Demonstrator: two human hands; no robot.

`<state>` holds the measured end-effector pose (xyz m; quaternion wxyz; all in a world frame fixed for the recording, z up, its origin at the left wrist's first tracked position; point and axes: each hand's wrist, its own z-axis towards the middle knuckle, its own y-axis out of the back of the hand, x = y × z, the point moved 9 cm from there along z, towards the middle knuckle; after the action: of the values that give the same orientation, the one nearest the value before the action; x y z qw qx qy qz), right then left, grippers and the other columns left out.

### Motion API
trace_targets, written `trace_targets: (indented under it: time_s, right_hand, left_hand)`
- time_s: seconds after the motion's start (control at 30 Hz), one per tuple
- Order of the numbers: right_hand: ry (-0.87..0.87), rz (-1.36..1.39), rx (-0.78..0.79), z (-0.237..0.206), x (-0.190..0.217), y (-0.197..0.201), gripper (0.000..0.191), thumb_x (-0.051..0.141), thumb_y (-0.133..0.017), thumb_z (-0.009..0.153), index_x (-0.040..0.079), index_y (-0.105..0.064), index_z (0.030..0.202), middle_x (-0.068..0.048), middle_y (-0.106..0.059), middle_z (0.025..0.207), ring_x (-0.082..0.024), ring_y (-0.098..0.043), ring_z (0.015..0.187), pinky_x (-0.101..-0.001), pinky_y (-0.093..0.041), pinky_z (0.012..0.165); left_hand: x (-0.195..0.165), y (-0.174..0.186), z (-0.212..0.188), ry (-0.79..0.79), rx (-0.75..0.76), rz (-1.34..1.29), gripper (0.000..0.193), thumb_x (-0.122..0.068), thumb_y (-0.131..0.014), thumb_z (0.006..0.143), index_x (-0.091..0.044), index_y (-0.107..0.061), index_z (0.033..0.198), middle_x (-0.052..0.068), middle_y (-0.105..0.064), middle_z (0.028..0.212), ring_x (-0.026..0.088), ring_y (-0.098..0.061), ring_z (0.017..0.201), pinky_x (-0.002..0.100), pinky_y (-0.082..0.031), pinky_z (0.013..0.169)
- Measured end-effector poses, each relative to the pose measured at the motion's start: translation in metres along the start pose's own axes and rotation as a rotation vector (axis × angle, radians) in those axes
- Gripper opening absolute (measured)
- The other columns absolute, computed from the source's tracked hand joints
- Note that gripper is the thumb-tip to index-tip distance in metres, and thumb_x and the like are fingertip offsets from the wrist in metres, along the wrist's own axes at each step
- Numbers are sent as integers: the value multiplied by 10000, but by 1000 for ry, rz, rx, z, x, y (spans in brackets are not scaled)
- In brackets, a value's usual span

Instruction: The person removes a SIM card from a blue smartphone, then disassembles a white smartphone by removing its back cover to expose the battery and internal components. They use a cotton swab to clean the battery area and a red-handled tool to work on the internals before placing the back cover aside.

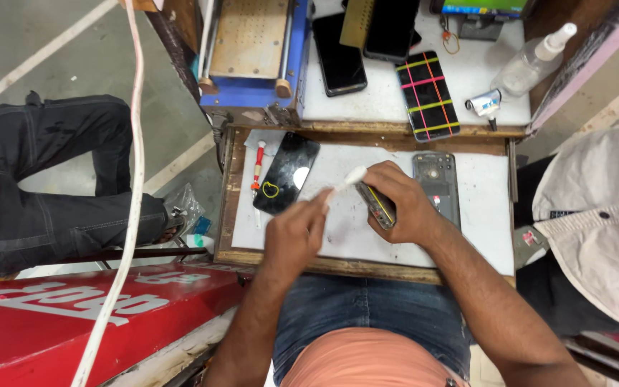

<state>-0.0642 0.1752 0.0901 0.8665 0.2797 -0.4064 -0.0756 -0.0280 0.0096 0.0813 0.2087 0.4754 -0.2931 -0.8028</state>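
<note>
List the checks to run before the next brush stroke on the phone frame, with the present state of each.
1. Left hand has the white brush in its grip: ok.
2. Right hand holds the phone frame off the white work mat: ok.
3. Brush tip touching the frame: cannot tell.
4. Black screen panel lies apart from both hands: ok.
5. Red screwdriver out of the stroke's way: ok.

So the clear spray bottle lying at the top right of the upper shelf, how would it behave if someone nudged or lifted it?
The spray bottle lies on its side and looks round-bodied, so a nudge would probably roll it, perhaps toward the shelf's right edge. It seems to be clear thin plastic, so likely light and slightly squeezable. The narrow white nozzle end might make it curve as it rolls rather than run straight.
</note>
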Motion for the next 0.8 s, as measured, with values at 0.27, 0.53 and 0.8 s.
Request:
trace_targets:
  time_s: [0.27, 0.53, 0.8]
  right_hand:
    - [-72, -1, 1, -2, -4, -2, 671, -65, -744, 646, 71, -629, 1294, -131, -677, 1149, -298, -667, 1085, -392, -568, 917]
    - [-46, 16, -15, -1, 5, -6, 592, -55, -694, 671, 49, -643, 1251, -143, -678, 1150, -316, -660, 1066, -397, -563, 902]
    - [-64, 2, -56, -1, 2, 7, 608, -55, -686, 661, 43, -627, 1258, -148, -674, 1142, -310, -657, 1069, -391, -550, 927]
  left_hand:
    - [-4, 0, -14, 69, -16, -86, 328, -74, -691, 959, -120, -715, 1283, 90, -647, 709, 190, -609, 522, 356, -491, 490]
    - [-2, -1, -6, 61, -21, -85, 291, -82, -665, 981, -82, -729, 1265, 96, -685, 756, 190, -639, 563, 343, -516, 505]
    - [-12, -10, -9, 15, 53, -87, 301, -108, -674, 970, -117, -726, 1267, 88, -653, 703, 211, -640, 534, 350, -516, 492]
